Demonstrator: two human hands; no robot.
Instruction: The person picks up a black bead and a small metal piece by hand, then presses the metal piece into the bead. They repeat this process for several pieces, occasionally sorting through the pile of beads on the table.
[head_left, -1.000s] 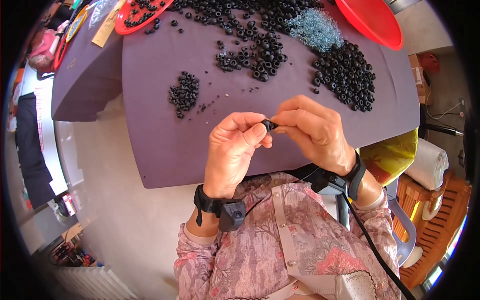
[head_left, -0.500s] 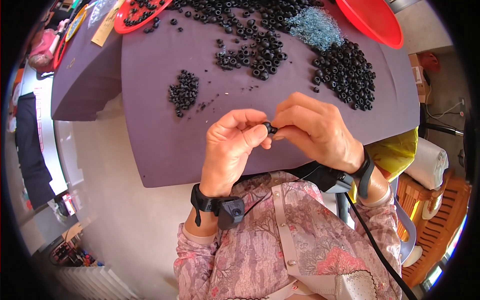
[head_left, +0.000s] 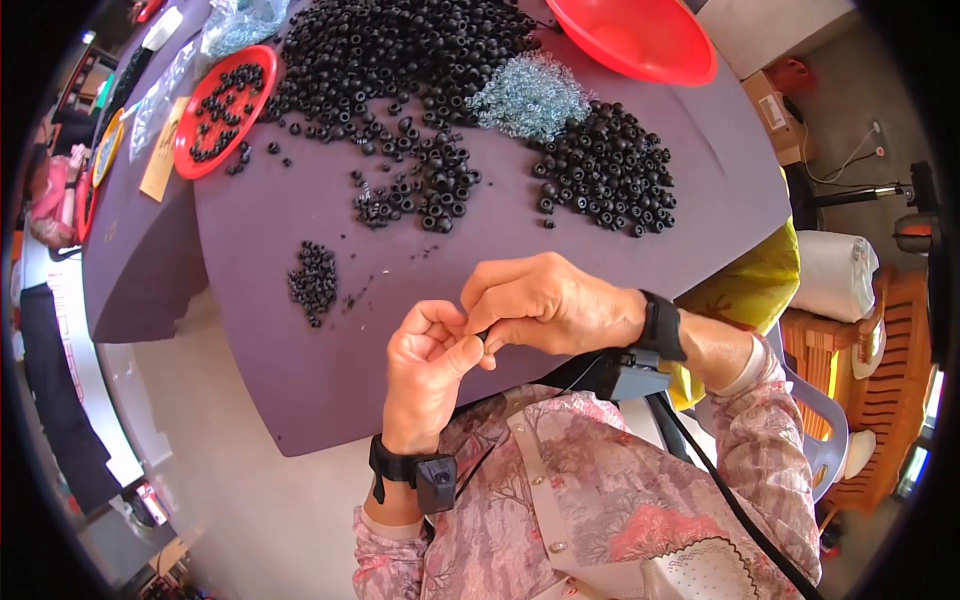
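Above my lap, at the near edge of the table, my left hand [head_left: 425, 370] and my right hand [head_left: 555, 305] meet fingertip to fingertip. Between them they pinch a small black plastic part [head_left: 483, 336], mostly hidden by the fingers. My left thumb and fingers close on it from one side, my right thumb and forefinger from the other. Beyond the hands lies a small heap of tiny black pieces [head_left: 313, 285]. Farther off are loose hollow black balls [head_left: 440, 180], a pile of the same balls [head_left: 610, 170] and a tangle of pale metal coil springs [head_left: 530, 98].
A purple-grey cloth [head_left: 270, 370] covers the table. At the back stand a large heap of black parts [head_left: 390, 60], a red bowl [head_left: 640, 40] and a red plate [head_left: 262, 85] holding black pieces. A yellow bag [head_left: 745, 290] hangs at the right. A cable runs from my right wrist device [head_left: 640, 375].
The view has shifted, so the table stuff sits lower and more to the left. My right hand has closed in on the left, and the black part is now more covered by fingers.
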